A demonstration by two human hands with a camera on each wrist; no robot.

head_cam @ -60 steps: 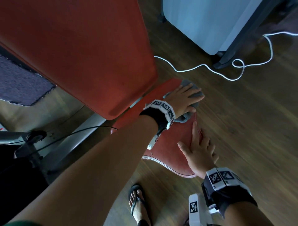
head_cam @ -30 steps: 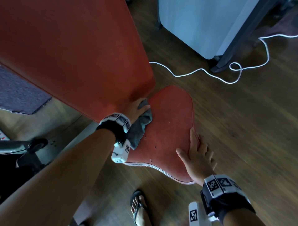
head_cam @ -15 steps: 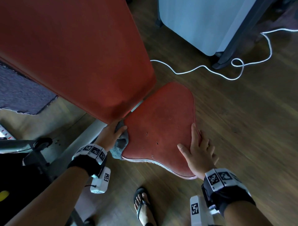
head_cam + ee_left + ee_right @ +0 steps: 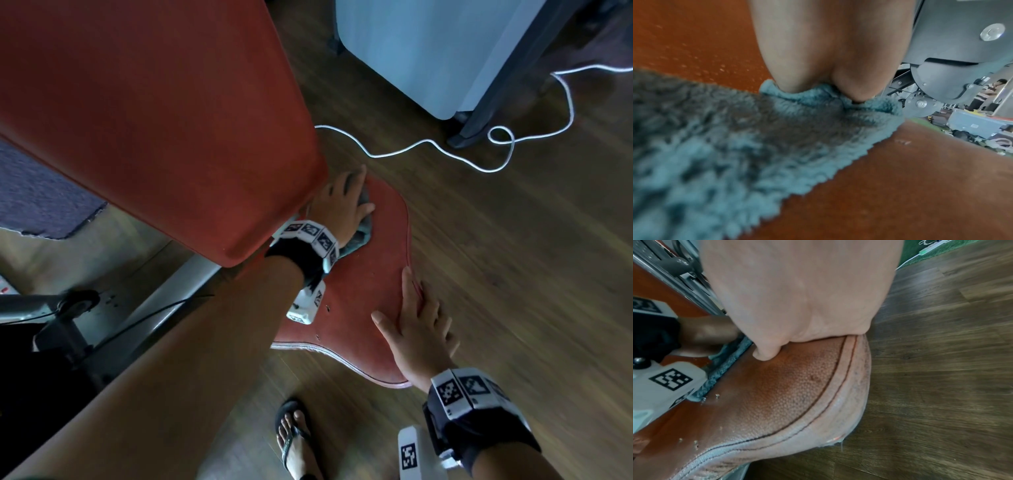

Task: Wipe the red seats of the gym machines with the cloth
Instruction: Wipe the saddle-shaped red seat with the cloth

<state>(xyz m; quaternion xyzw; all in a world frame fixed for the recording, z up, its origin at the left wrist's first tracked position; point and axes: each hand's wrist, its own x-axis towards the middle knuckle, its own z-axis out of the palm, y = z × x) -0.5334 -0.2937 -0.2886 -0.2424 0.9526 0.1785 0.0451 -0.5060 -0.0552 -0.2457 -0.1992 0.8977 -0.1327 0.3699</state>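
The left hand [image 4: 342, 202] lies flat, fingers spread, pressing the grey-blue cloth [image 4: 356, 238] onto the far end of the red seat [image 4: 363, 294], just beside the lower edge of the large red back pad [image 4: 154, 113]. The right hand [image 4: 416, 337] rests open, fingers straight, on the seat's right rim, holding nothing. A white cable [image 4: 411, 147] snakes over the wooden floor [image 4: 513, 274] beyond. A sandalled foot [image 4: 294, 442] stands near the seat's near edge.

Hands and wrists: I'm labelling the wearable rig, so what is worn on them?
Both arms are bare, no sleeves. The left hand and the right hand each have a black wrist strap ringed with white square-marker tiles, and a white camera block bearing a black marker hangs below each wrist.
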